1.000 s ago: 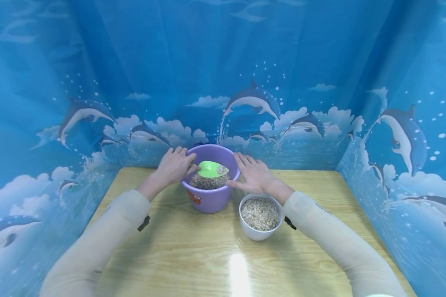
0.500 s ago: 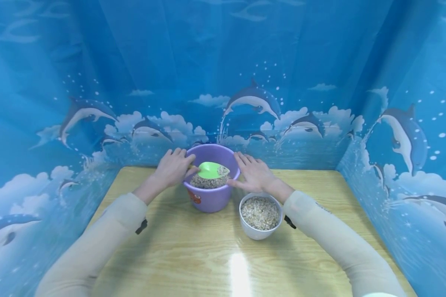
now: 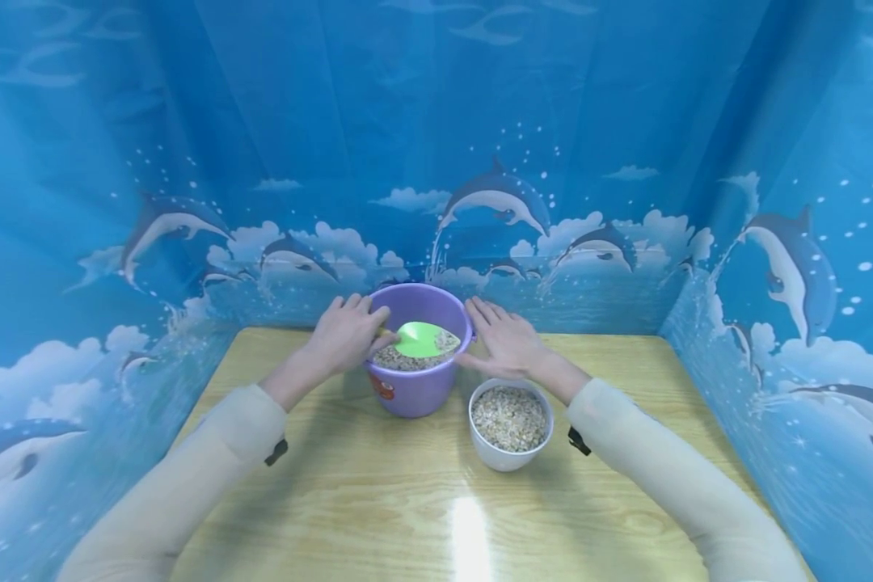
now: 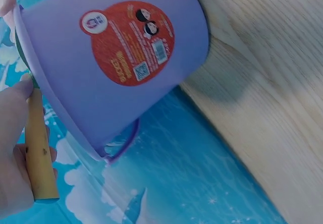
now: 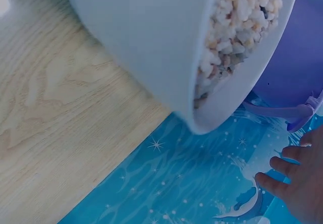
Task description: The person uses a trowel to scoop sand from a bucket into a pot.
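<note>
My left hand (image 3: 343, 333) grips the wooden handle (image 4: 39, 148) of a small green shovel (image 3: 416, 339). The shovel's blade, with some pale gravel at its tip, is over the inside of a purple bucket (image 3: 411, 394), above a bed of the same gravel (image 3: 400, 358). At the bucket's right rim is my right hand (image 3: 508, 339), fingers straight and spread, thumb tip overlapping the rim in the head view. In front of that hand stands a white tub (image 5: 136, 37) filled with pale mixed gravel (image 3: 509, 418).
Bucket and tub stand on a wood-grain table (image 3: 349, 501). Behind and on both sides hangs a blue curtain (image 3: 407, 145) printed with dolphins, close behind the bucket. The bucket's purple carrying handle (image 4: 126, 143) hangs down along its outside.
My left hand has shifted a little to the right, bringing the shovel blade closer to the bucket's right rim. My right hand has moved slightly right. The tub stays in place.
</note>
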`<action>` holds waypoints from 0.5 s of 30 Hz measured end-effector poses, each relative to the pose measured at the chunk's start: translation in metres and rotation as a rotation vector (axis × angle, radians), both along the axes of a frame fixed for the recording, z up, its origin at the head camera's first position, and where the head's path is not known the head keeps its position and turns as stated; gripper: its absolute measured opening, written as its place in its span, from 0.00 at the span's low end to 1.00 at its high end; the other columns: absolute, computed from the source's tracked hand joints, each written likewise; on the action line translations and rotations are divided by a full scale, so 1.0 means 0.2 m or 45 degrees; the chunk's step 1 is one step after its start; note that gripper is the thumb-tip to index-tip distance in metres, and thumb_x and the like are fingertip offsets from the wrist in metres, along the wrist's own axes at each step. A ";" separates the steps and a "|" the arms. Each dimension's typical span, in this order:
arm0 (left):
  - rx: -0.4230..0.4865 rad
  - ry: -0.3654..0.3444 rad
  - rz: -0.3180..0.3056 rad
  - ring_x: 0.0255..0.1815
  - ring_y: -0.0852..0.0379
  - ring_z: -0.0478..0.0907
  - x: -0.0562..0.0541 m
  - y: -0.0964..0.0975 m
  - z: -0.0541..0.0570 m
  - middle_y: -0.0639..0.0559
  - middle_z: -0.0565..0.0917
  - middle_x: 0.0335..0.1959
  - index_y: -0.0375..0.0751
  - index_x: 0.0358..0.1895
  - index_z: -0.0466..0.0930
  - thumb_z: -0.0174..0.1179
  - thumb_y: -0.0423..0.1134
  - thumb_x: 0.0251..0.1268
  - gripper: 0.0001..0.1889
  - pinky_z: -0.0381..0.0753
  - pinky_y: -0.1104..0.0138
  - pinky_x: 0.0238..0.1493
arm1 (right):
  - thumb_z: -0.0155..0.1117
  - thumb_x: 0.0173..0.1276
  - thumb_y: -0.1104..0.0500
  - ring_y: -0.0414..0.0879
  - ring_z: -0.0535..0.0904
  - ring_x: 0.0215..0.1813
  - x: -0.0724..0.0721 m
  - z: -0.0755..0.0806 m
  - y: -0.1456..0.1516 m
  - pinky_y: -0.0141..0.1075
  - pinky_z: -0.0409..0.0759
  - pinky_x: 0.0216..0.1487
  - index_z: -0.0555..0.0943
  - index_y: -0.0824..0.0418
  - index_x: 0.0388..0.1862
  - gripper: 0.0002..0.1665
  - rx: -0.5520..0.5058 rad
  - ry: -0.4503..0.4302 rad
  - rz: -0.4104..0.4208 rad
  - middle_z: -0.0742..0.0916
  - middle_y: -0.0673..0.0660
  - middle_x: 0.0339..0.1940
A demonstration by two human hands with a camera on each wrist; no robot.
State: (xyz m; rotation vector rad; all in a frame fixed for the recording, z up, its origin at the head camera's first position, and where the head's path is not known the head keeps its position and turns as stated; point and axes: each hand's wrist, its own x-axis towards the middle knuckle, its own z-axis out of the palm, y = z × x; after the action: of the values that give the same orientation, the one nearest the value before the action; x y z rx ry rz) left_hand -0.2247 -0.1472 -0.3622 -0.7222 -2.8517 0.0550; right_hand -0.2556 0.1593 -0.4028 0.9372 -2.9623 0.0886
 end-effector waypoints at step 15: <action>-0.102 0.099 -0.051 0.57 0.41 0.82 0.13 0.09 0.04 0.40 0.86 0.51 0.46 0.59 0.80 0.52 0.65 0.79 0.27 0.83 0.51 0.53 | 0.53 0.72 0.23 0.65 0.55 0.88 0.15 -0.01 0.19 0.66 0.61 0.81 0.48 0.59 0.88 0.62 -0.042 0.014 0.044 0.55 0.64 0.89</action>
State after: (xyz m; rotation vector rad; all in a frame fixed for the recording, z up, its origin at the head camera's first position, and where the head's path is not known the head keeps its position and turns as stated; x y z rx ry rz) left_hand -0.1982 -0.1285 -0.3551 -0.7750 -2.7735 0.1884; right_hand -0.2259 0.1971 -0.4058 0.9821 -2.9259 0.1319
